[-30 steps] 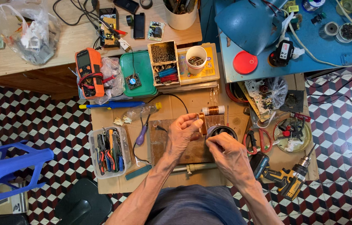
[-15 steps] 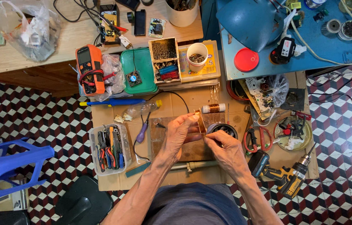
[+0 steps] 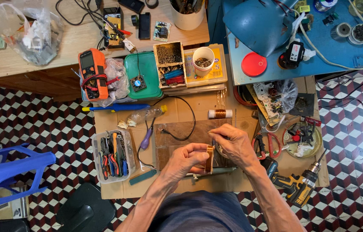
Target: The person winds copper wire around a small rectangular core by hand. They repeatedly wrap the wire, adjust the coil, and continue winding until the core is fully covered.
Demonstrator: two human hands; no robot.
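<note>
The left hand is closing its fingers around a small copper-wound coil, which is standing upright between the two hands. The right hand is touching the top of the same coil, with its fingertips pinched narrowly together just above it; what they are pinching is too thin to tell. So both hands are meeting at the coil, above a brown wooden board that is lying on a sheet of cardboard.

Just behind the grip, a black cable is curving over the board. A little beyond the grip, a spool of copper wire is lying on its side. To the left of the holding hand, a purple-handled screwdriver is resting, and further left a clear plastic tray is keeping pliers and cutters. Below the left hand, a teal flat strip is lying. To the right of the right hand, red-handled scissors are lying, and near the right forearm a yellow-black cordless drill is lying on the cardboard edge. Well beyond the grip, an orange multimeter is resting.
</note>
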